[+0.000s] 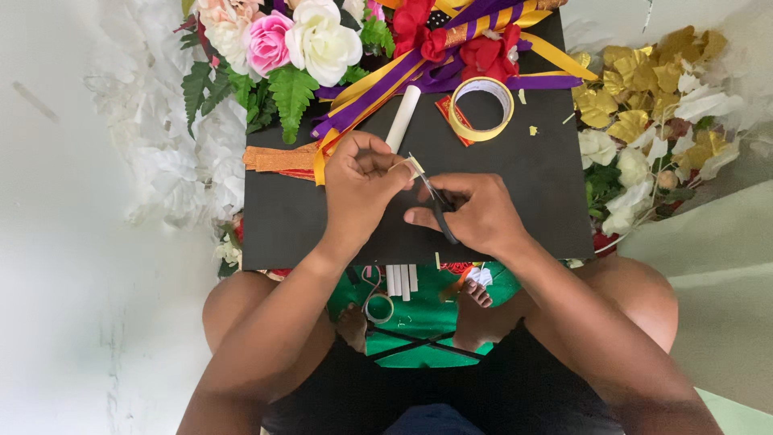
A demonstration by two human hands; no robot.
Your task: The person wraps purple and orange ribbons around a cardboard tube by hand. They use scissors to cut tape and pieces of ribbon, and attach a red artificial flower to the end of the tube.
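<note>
My left hand point(360, 184) pinches a small pale strip of tape point(412, 166) between thumb and fingertips, holding it up just above the black board point(547, 185) that lies across my lap. My right hand point(475, 211) is closed around a pair of dark-handled scissors point(439, 208), fingers through the loops, the blades pointing toward the strip and touching its near edge; whether the blades are parted or pressed together I cannot tell, they are too small here. Both hands sit over the middle of the board, nearly touching each other.

On the board, beyond my hands, a white rolled tube point(403, 118) lies slanted, and beside it to the right rests a roll of yellowish tape point(481, 109) on a small red piece. Purple and yellow ribbons point(403, 84) spill over the board's far edge, next to pink and white artificial flowers point(302, 40). Orange glittery strips point(278, 159) lie at the board's left edge. Gold leaves and white blooms point(652, 97) crowd its right side. Below the board's near edge, a green mat point(423, 314) shows between my knees
</note>
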